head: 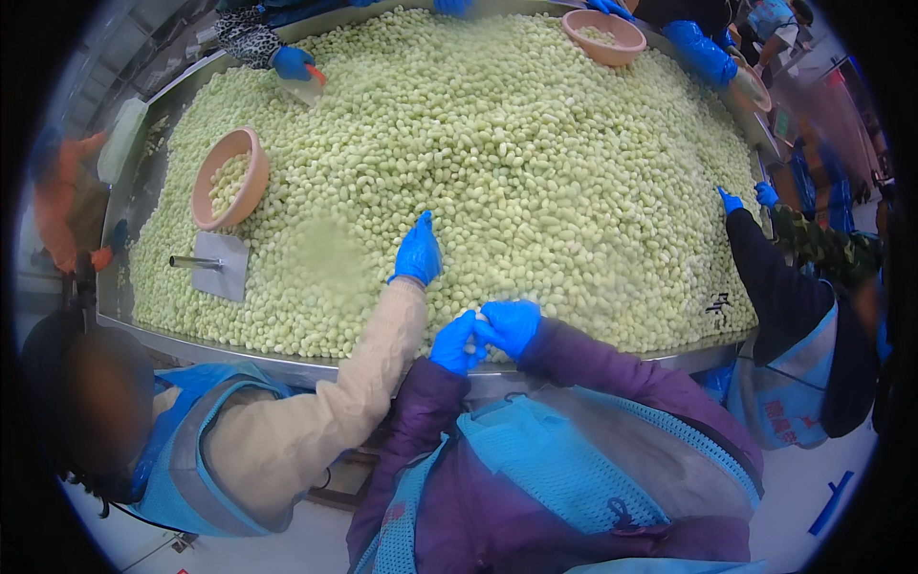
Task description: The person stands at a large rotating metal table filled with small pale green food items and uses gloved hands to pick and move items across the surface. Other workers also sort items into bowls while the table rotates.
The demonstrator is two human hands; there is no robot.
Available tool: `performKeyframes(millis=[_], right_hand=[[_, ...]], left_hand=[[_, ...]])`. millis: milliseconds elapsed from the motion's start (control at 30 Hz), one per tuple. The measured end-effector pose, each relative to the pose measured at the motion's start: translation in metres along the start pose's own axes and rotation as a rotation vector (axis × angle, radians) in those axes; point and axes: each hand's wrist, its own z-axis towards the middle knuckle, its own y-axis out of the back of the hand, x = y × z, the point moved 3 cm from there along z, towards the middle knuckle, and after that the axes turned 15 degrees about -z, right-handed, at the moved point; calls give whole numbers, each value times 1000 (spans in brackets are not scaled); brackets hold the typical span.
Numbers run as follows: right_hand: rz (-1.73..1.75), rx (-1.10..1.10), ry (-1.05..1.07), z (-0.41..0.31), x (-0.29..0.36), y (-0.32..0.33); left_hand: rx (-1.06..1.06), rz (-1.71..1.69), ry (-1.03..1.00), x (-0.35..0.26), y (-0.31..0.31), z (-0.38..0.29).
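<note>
Both my hands wear blue gloves and meet at the near edge of a metal table point(301, 369). My left hand point(453, 344) is curled with its fingertips against those of my right hand point(510, 327). A small pale spot shows between the fingers, but what it is stays unclear. Beyond them spreads a deep heap of small pale-green oval fruits point(545, 179). Just left of my hands, a co-worker's blue-gloved hand point(418, 251) in a cream sleeve reaches onto the heap.
A pink bowl point(254, 190) holding some fruits leans on the heap at left, near a square metal plate with a tubular handle point(228, 267). Another pink bowl point(622, 52) stands at the far side. A co-worker's hand point(292, 63) holds a red-handled scoop point(305, 90). More co-workers stand around.
</note>
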Motion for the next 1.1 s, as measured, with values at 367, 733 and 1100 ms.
performKeyframes(millis=[367,733,1100], right_hand=[[302,143,-412,-20,-75,-16],[-717,-244,-367,-24,-174,30],[817,-212,-146,-28,-79,26]], left_hand=[[74,3,63,8,-20,-9],[211,-235,143,5,-10,-4],[182,-259,88,6,-16,5]])
